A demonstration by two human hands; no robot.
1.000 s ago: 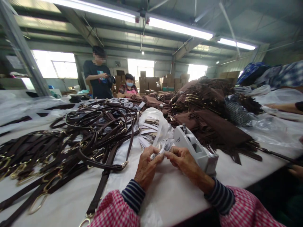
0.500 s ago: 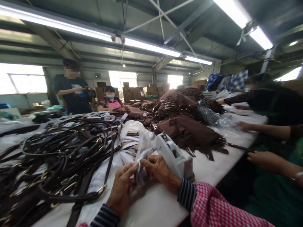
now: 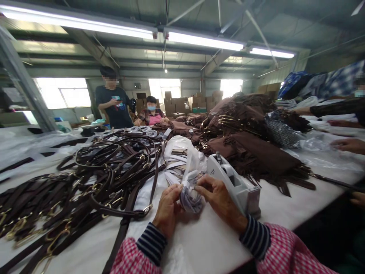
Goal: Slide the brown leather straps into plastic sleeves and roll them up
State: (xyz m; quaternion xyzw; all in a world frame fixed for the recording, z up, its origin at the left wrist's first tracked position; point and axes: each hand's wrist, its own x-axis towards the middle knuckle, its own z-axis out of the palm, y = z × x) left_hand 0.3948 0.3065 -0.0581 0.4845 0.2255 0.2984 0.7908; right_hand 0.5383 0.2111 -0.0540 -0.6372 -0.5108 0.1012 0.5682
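Note:
A small coiled bundle (image 3: pixel 191 201), greyish and wrapped in clear plastic, is held up over the white table. My left hand (image 3: pixel 169 207) pinches its upper left side between thumb and fingers. On the right side, my right hand (image 3: pixel 218 198) has its thumb and finger closed on the bundle's edge. Just behind the hands lies an open white plastic bag (image 3: pixel 186 146) with pale strips (image 3: pixel 173 167) in it. A grey tape dispenser (image 3: pixel 232 182) stands right beside my right hand.
Dark brown straps with metal buckles (image 3: pixel 114 179) cover the left side. Brown fringed pieces (image 3: pixel 256 152) are piled at the right behind the dispenser. Two people (image 3: pixel 114 102) are across the table; other people's hands (image 3: pixel 349 145) show at the right edge.
The view has turned left, so things appear further right. The bundle now faces the camera more, its coil plainer to see. Both hands still hold it.

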